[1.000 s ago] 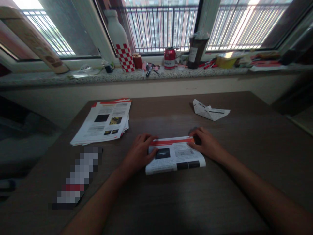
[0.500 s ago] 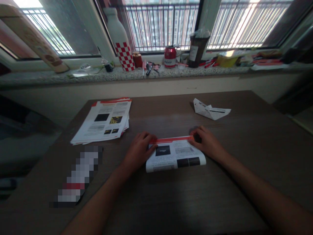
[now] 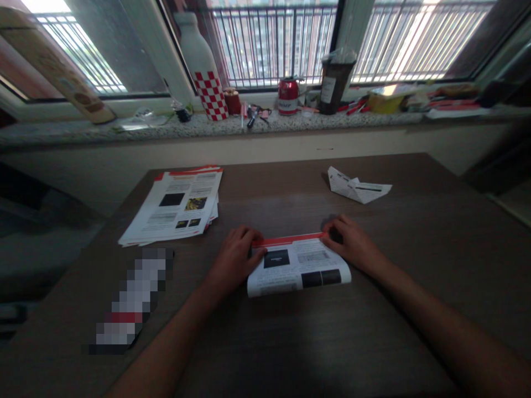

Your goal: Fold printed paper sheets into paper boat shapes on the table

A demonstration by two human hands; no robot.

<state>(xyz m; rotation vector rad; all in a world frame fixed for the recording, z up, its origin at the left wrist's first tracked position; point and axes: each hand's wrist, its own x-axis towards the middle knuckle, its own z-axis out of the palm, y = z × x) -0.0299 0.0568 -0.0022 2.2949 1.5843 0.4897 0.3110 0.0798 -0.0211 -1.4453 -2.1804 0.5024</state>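
Observation:
A printed sheet of paper (image 3: pixel 296 262) with a red band along its far edge lies on the table in front of me, bent over so that its near side makes a rounded, uncreased fold. My left hand (image 3: pixel 238 251) grips the far left corner, thumb on top of the paper. At the far right corner, my right hand (image 3: pixel 346 240) pinches the red edge between thumb and fingers. Beyond my right hand sits a folded paper boat (image 3: pixel 359 188) made from printed paper. The fingertips under the sheet are hidden.
A stack of printed sheets (image 3: pixel 174 207) lies at the back left of the brown table (image 3: pixel 265 342). Nearer me on the left is a pixelated, phone-like object (image 3: pixel 130 301). The windowsill (image 3: pixel 157 130) holds a checkered bottle (image 3: pixel 205 72), a red can (image 3: pixel 287 97) and a dark cup (image 3: pixel 335 83).
Both hands and the bent sheet have shifted very slightly toward me. The hold on both far corners stays the same.

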